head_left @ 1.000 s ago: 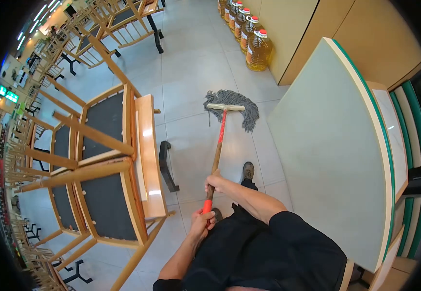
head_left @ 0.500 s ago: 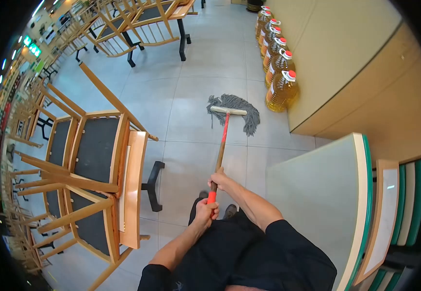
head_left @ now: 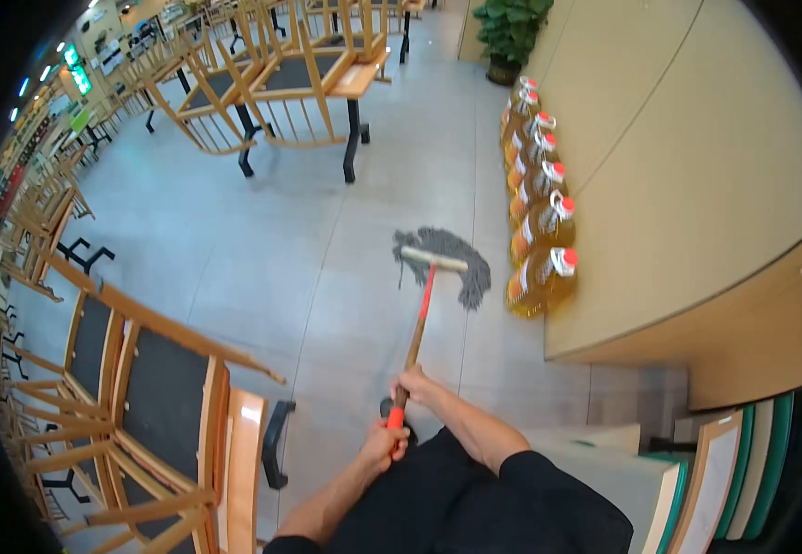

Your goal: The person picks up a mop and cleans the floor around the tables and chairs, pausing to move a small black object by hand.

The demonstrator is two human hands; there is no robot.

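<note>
In the head view, the left hand (head_left: 384, 444) grips the red lower end of the mop (head_left: 447, 243), fingers wrapped around it, while the right hand (head_left: 411, 382) is closed on the brown handle just above. The mop slants away from the body, its gray strands spread on the tiled floor (head_left: 392, 203). Right of the strands, a row of oil bottles (head_left: 532, 284) with red caps stands along the beige wall (head_left: 641, 222). On the left, upturned chairs (head_left: 166, 392) rest on a wooden desk (head_left: 241, 462).
</note>
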